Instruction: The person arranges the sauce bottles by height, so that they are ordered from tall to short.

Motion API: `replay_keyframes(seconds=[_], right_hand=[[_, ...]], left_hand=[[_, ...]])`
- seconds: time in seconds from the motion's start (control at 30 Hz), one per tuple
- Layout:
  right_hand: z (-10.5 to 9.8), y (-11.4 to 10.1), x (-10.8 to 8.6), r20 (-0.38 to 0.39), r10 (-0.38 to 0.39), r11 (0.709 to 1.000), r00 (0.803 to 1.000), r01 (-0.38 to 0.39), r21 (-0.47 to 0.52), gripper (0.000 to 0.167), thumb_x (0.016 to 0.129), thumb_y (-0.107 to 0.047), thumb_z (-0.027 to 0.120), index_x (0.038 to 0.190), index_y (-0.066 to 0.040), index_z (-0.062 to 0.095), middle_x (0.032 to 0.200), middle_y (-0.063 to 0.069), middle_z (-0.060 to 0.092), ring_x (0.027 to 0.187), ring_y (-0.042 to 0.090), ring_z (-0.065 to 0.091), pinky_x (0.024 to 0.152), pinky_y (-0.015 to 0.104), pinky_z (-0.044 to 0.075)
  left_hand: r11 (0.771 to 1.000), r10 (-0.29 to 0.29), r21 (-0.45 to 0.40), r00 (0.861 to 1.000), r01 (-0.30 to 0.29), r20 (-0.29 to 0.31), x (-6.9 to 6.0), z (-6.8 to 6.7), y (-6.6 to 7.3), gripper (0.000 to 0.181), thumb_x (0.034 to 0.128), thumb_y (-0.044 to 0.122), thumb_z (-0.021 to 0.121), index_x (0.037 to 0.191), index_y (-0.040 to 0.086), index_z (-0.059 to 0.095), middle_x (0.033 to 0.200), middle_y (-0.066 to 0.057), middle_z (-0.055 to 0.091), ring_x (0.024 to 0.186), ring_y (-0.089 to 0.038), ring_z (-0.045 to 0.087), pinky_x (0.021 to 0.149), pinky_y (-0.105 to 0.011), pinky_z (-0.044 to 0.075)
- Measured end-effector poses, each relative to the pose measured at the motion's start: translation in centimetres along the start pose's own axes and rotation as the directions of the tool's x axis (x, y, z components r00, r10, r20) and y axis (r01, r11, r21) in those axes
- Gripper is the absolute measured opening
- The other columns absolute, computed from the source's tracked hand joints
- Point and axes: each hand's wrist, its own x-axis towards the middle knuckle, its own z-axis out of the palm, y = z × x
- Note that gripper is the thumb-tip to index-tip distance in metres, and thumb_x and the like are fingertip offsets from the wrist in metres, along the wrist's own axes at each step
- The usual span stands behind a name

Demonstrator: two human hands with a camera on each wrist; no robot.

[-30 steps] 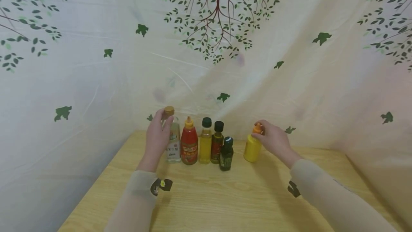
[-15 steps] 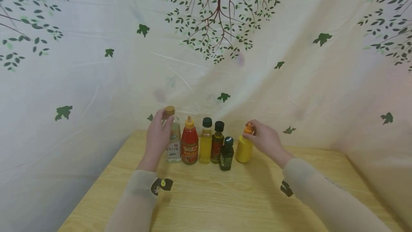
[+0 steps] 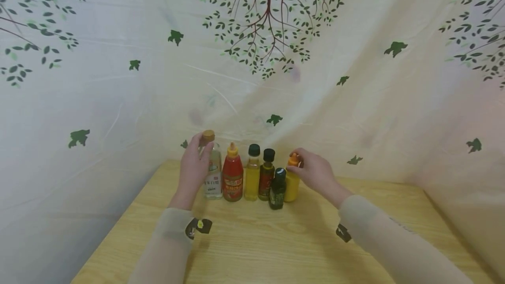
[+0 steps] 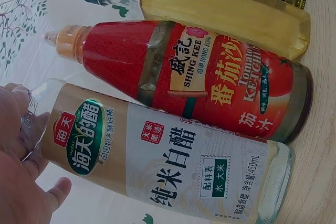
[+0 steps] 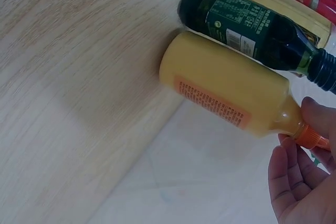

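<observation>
My left hand (image 3: 193,161) holds a clear bottle of white rice vinegar (image 3: 213,183) by its neck, below the gold cap. In the left wrist view, fingers show through the glass neck of that vinegar bottle (image 4: 173,156). With my right hand (image 3: 315,170) I pinch the orange cap of a yellow squeeze bottle (image 3: 292,185). The squeeze bottle (image 5: 226,85) stands upright close beside a small dark green bottle (image 3: 278,193), which partly covers it in the head view. Between the hands, a ketchup bottle (image 3: 232,179) stands next to the vinegar.
An oil bottle (image 3: 251,183) with a dark green cap and a dark bottle with a red label (image 3: 266,179) complete the row. All stand on a wooden table (image 3: 252,244). Behind hangs a pale curtain (image 3: 236,100) printed with leaves and branches.
My right hand has moved the yellow squeeze bottle left, up to the small dark green bottle. The left hand has stayed at the vinegar bottle.
</observation>
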Motion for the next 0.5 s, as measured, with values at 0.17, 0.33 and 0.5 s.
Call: replay_keyframes(seconds=[0.17,0.33,0.5], right_hand=[[0.37,-0.24,0.07,-0.008,-0.02,1.0,1.0,0.02,0.0,0.04,0.102,-0.029,0.084,0.133,-0.008,0.07,0.105,0.008,0.077,0.087,0.024,0.069,0.078,0.047,0.06],[0.71,-0.22,0.25,-0.007,-0.008,1.0,1.0,0.008,-0.013,0.039,0.102,-0.029,0.084,0.133,-0.009,0.07,0.107,0.008,0.078,0.087,0.024,0.069,0.078,0.046,0.06],[0.91,-0.19,0.48,-0.005,-0.002,1.0,1.0,0.002,-0.014,0.039,0.103,-0.029,0.083,0.133,-0.009,0.069,0.11,0.01,0.078,0.088,0.025,0.07,0.08,0.049,0.061]], left_hand=[[1.0,0.003,0.0,1.0,-0.003,0.003,0.1,0.02,-0.2,0.048,0.118,0.035,0.055,0.16,0.013,0.05,0.15,-0.01,0.064,0.151,-0.035,0.051,0.128,-0.062,0.037],[1.0,0.012,-0.008,1.0,-0.012,0.01,0.29,0.03,-0.37,0.05,0.118,0.037,0.054,0.161,0.012,0.049,0.15,-0.011,0.064,0.15,-0.035,0.051,0.127,-0.061,0.038],[1.0,0.01,-0.011,1.0,-0.009,0.012,0.5,0.03,-0.41,0.05,0.1179,0.038,0.054,0.16,0.012,0.05,0.15,-0.011,0.064,0.15,-0.035,0.052,0.127,-0.061,0.037]])
